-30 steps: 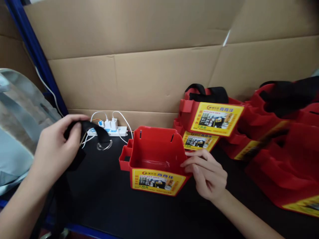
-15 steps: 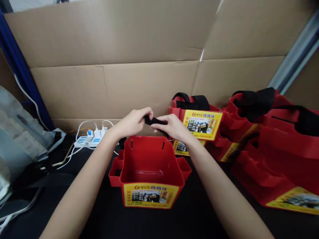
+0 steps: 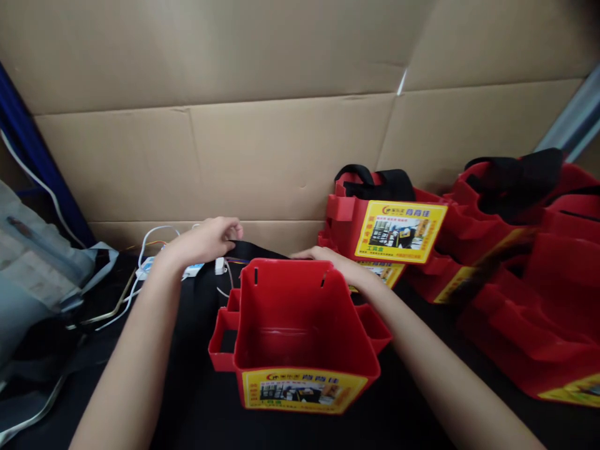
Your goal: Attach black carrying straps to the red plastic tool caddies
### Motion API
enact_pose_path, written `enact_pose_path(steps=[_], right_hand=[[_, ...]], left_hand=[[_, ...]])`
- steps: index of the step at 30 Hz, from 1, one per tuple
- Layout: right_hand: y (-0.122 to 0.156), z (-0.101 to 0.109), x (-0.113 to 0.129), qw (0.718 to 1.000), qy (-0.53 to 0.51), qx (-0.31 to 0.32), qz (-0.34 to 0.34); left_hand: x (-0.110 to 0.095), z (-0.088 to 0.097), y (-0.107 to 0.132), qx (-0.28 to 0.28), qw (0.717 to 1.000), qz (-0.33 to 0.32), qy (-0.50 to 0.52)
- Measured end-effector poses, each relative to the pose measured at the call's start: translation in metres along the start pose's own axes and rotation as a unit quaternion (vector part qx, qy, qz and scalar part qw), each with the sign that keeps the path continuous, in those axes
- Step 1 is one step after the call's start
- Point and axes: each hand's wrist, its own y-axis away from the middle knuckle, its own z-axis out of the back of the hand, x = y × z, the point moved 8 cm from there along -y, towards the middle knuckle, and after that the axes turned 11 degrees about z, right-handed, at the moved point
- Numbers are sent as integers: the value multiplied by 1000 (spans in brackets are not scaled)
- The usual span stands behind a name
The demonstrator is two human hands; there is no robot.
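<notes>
A red plastic tool box [image 3: 295, 312] stands upright in front of me, with side pockets, two slots in its back wall and a yellow label on its front. Behind its back rim a black webbing strap [image 3: 260, 250] stretches sideways between my hands. At the strap's left end, my left hand [image 3: 213, 240] pinches it between thumb and fingers. My right hand [image 3: 321, 255] is low behind the box's back right corner, at the other end of the strap. The box partly hides its fingers, which look closed on the strap.
More red tool boxes [image 3: 347, 215] with black straps and yellow labels are on the right. A white power strip [image 3: 192, 270] with plugs and cables lies at the back left. Grey-white bags [image 3: 37, 262] sit far left. A cardboard wall [image 3: 262, 162] closes off the back.
My hands were close together above the box's back rim. They have moved apart and lower, drawing the strap out between them. The view has shifted, and the box appears nearer and slightly turned.
</notes>
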Motion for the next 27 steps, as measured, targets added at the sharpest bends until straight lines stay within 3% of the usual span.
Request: enact_pose_path(steps=[3,5,8,10,13,16,19,24,27], right_hand=[[-5,-9,36,984,-93,11,153],[-6,-12,48,976,-114,24,184],[-8,-17,43,987,-52,53,139],[-9,-12,28,995,19,32,98],[-7,0,1,995,82,-9,49],[-1,2,-21,996,91,-15,13],[3,0,-17,997,78,-10,11],[0,-10,46,986,-70,18,152],[1,-14,47,985,-73,49,147]], left_hand=[[-29,-27,-15,23,994,-76,72],[-39,-41,-22,46,985,-100,134],[-35,-51,-26,96,978,-78,169],[-24,-51,-21,150,978,-59,130],[3,-33,-4,193,979,-8,60],[24,-4,12,165,984,58,45],[17,10,17,100,992,73,18],[-26,-24,-8,72,997,15,36],[-29,-35,-13,98,994,-5,39]])
